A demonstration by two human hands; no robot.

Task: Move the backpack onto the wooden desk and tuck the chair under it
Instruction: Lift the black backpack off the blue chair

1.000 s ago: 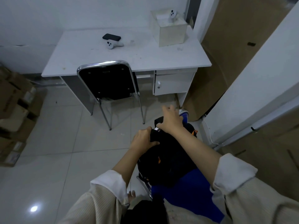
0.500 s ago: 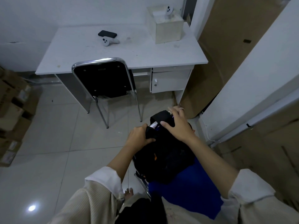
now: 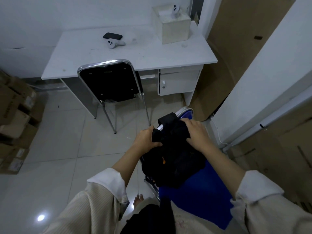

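Observation:
A black backpack point(image 3: 175, 157) with small orange tabs lies on a blue chair seat point(image 3: 202, 196) right below me. My left hand point(image 3: 146, 137) grips its upper left edge. My right hand point(image 3: 195, 132) presses down and grips its top right. A strap of the pack loops over the blue chair's chrome back rail. Ahead stands a white-topped desk point(image 3: 152, 54), with a black chrome-framed chair point(image 3: 109, 83) pulled out in front of it, its back towards me.
On the desk lie a black phone point(image 3: 112, 36), a white controller point(image 3: 113, 43) and a white box point(image 3: 173, 28) with a second controller on top. Cardboard boxes point(image 3: 13, 119) stack at the left. A white partition point(image 3: 263, 76) and brown cardboard panels stand to the right.
My right hand has slid back from the chair's far rail onto the top of the backpack and closed on it. The left hand keeps its grip; the view has shifted slightly.

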